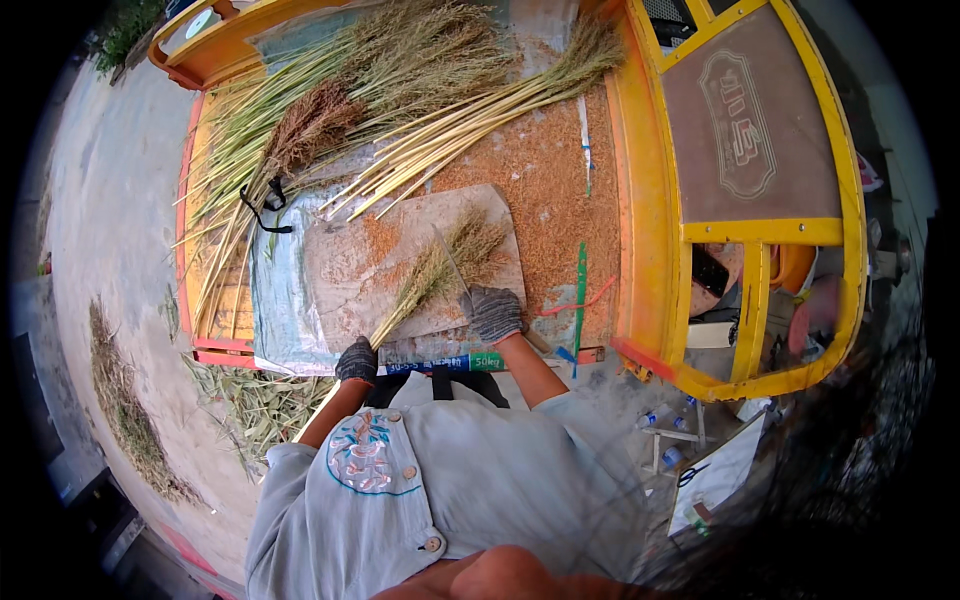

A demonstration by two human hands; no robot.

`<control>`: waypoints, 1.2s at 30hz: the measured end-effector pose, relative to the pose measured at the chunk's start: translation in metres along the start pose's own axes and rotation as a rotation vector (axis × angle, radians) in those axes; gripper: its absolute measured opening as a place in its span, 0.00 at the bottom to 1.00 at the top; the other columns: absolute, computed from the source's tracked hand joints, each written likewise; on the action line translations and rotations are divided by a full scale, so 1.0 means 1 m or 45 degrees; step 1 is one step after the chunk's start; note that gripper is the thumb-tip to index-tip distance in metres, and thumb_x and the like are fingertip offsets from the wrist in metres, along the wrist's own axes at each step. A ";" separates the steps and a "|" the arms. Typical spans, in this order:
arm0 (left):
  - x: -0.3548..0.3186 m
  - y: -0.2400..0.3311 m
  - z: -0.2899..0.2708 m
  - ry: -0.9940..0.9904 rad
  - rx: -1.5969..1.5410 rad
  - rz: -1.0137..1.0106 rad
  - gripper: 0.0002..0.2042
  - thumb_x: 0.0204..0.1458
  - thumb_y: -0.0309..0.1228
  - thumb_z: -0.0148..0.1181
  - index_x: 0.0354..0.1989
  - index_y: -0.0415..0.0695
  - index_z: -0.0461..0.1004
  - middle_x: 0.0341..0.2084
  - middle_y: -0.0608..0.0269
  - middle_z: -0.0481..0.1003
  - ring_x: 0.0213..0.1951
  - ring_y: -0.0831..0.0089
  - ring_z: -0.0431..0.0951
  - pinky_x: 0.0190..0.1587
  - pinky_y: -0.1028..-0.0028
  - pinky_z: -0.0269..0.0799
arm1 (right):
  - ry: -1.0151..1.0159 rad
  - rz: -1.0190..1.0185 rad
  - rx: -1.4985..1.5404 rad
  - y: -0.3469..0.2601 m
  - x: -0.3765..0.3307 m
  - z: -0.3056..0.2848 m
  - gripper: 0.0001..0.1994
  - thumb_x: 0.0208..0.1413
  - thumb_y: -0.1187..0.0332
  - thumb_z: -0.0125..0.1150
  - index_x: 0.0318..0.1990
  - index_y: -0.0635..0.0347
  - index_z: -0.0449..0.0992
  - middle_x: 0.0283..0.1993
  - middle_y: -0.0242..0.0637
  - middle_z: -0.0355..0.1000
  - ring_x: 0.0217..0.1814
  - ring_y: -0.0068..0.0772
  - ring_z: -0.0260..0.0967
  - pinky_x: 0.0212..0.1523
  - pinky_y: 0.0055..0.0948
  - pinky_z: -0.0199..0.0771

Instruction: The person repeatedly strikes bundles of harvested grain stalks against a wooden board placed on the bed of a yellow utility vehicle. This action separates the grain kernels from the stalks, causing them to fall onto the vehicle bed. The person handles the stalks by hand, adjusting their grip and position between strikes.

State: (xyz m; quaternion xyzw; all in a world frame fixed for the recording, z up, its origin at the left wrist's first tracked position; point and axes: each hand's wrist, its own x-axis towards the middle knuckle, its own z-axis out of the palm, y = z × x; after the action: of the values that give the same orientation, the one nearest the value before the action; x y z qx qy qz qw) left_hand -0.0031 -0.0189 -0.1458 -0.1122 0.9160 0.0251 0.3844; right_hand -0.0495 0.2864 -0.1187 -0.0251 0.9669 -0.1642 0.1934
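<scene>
My left hand [357, 361], in a dark knitted glove, is closed around the stalk ends of a small bunch of broomcorn [422, 281]. Its seedy tops fan out away from me over a worn, flat brown board or sheet [345, 250]. To the right, my right hand [494, 314], gloved alike, is curled around a thin blade-like tool [448, 256]. That tool's narrow end slants across the seed heads; its exact kind is unclear. Loose reddish seeds [381, 235] are scattered on the board.
Beyond lie a large pile of green broomcorn [385, 65], a paler bundle [470, 118] and a reddish-brown seed head [312, 125]. Seeds cover the orange cart bed [570, 215]. A yellow metal frame [762, 232] rises at right. Leaf scraps [270, 400] lie on the ground at left.
</scene>
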 end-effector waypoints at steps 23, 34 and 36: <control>0.001 -0.011 -0.001 0.060 0.075 0.017 0.10 0.51 0.35 0.45 0.37 0.46 0.69 0.30 0.48 0.76 0.37 0.51 0.76 0.37 0.55 0.71 | -0.419 -0.236 0.043 -0.044 0.017 0.051 0.17 0.55 0.56 0.43 0.35 0.58 0.75 0.33 0.49 0.74 0.36 0.47 0.73 0.36 0.47 0.71; 0.002 -0.013 0.011 0.060 0.016 0.030 0.13 0.51 0.33 0.47 0.44 0.44 0.67 0.33 0.46 0.74 0.35 0.51 0.76 0.37 0.55 0.71 | 0.030 0.526 -0.040 0.100 0.000 -0.036 0.20 0.55 0.51 0.42 0.33 0.58 0.73 0.27 0.49 0.73 0.32 0.51 0.72 0.36 0.49 0.69; -0.013 -0.006 0.003 0.069 0.020 0.056 0.18 0.50 0.34 0.49 0.49 0.44 0.64 0.36 0.45 0.72 0.36 0.49 0.76 0.37 0.54 0.71 | 0.055 0.364 -0.090 0.066 -0.012 -0.009 0.20 0.55 0.50 0.43 0.34 0.57 0.73 0.27 0.47 0.73 0.31 0.50 0.72 0.35 0.49 0.69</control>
State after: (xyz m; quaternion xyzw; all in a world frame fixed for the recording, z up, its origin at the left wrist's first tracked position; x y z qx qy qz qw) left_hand 0.0092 -0.0221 -0.1391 -0.0895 0.9285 0.0232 0.3597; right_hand -0.0405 0.3531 -0.1285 0.1096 0.9698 -0.1015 0.1931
